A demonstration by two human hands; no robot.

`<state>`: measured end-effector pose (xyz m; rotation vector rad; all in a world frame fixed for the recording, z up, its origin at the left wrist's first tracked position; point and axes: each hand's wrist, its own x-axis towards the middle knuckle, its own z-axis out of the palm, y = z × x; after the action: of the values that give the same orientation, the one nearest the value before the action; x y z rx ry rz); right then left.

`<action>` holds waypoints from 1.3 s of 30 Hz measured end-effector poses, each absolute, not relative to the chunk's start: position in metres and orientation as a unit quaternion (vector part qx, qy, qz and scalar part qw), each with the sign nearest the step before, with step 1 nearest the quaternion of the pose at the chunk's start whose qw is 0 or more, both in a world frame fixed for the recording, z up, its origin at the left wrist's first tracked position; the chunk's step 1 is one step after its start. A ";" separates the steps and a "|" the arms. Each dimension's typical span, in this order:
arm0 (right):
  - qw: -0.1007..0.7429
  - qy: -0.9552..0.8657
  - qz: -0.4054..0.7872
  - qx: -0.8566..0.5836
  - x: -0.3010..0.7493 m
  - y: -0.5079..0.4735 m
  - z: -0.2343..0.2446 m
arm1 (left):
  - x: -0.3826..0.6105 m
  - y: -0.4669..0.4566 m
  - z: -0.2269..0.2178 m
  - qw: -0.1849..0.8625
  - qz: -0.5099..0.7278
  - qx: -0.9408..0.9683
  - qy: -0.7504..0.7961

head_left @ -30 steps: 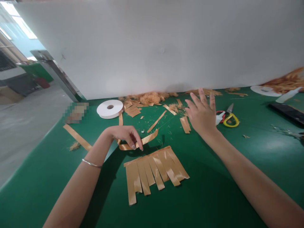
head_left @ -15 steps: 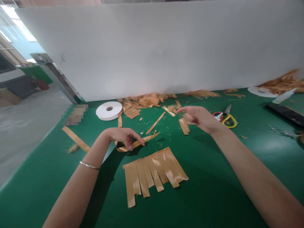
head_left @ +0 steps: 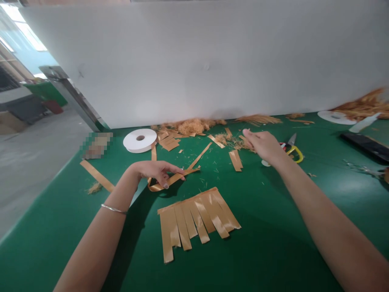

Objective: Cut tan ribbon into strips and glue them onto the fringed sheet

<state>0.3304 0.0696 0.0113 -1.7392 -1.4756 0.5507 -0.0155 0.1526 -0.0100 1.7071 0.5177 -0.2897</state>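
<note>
My left hand [head_left: 156,172] pinches a gold-tan ribbon [head_left: 176,178] between thumb and fingers, its free end pointing right. The ribbon bends back on itself below the palm. In front of it lies a fringe of overlapping ribbon strips [head_left: 197,219], joined along the upper edge. My right hand [head_left: 263,147] is closed at the right, over the table beside the scissors [head_left: 294,152] with yellow and red handles. A small white round part [head_left: 265,163] shows under this hand; what the fingers hold is mostly hidden.
A white ribbon spool [head_left: 139,140] lies at back left. Frayed tan fibres [head_left: 191,126] and cut ribbon pieces [head_left: 235,160] are scattered on the green table [head_left: 273,243]. A white panel [head_left: 206,89] closes off the back. A dark flat object [head_left: 364,146] lies far right.
My right hand has moved right and its stretched index finger has curled in. My left hand, still pinching the ribbon, has risen slightly. The fringe stays in place.
</note>
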 end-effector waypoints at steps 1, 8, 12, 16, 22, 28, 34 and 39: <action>0.444 -0.554 0.296 -0.639 0.333 0.072 0.010 | -0.016 0.153 -0.010 0.619 -0.129 0.740 0.228; 0.547 -0.327 0.647 -0.417 0.315 0.078 -0.003 | 0.006 0.138 -0.009 0.626 -0.103 0.752 0.179; 0.510 -0.284 0.723 -0.369 0.295 0.074 -0.006 | 0.025 0.123 0.001 0.563 -0.137 0.778 0.243; 0.482 -0.302 0.749 -0.340 0.275 0.068 -0.006 | 0.039 0.105 0.018 0.349 -0.013 0.866 0.358; 0.488 -0.294 0.747 -0.343 0.234 0.051 -0.008 | 0.076 0.065 0.017 0.046 0.206 0.872 0.442; 0.540 -0.347 0.710 -0.290 0.217 0.039 -0.008 | 0.084 0.067 0.005 -0.037 0.208 0.852 0.479; 0.521 -0.336 0.727 -0.295 0.232 0.047 -0.009 | 0.061 0.095 0.007 0.110 0.209 0.829 0.507; 0.475 -0.335 0.693 -0.427 0.258 0.058 -0.009 | 0.038 0.116 0.005 0.193 0.223 0.811 0.505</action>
<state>0.2579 0.0577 -0.0092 -1.0431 -0.8186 1.6959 0.0379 0.1156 0.0051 2.2757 1.4185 0.6267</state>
